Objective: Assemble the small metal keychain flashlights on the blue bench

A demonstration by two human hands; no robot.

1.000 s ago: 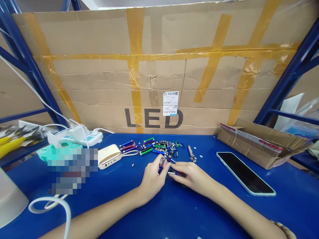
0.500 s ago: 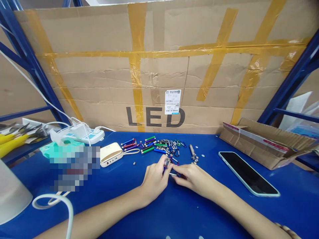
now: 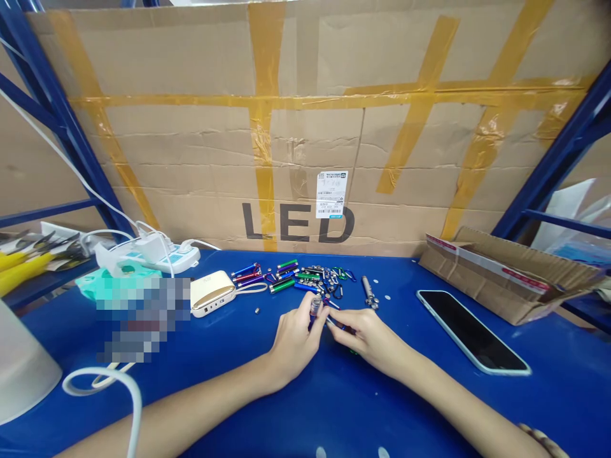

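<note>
My left hand (image 3: pixel 296 338) is closed around a small flashlight (image 3: pixel 316 305), its shiny round end sticking up by the thumb and the rest hidden by the fingers. Close beside it, my right hand (image 3: pixel 366 331) pinches a slim, dark-blue and silver piece (image 3: pixel 348 329), mostly covered by the fingers. A bit of green (image 3: pixel 354 352) shows under that hand. Just beyond the hands lies a pile of small flashlights, among them a green one (image 3: pixel 282 287), with silver parts and carabiners (image 3: pixel 350 275).
A silver tube (image 3: pixel 366 285) with button cells (image 3: pixel 373 304) lies right of the pile. A cream power bank (image 3: pixel 213 294) and a power strip (image 3: pixel 181 259) are on the left. To the right are a phone (image 3: pixel 472 332) and an open cardboard box (image 3: pixel 491 273). Taped cardboard (image 3: pixel 205 172) stands behind.
The round end in my left hand has shifted slightly left. My right hand has turned its slim piece a little, and green now shows below it. The view has moved slightly.
</note>
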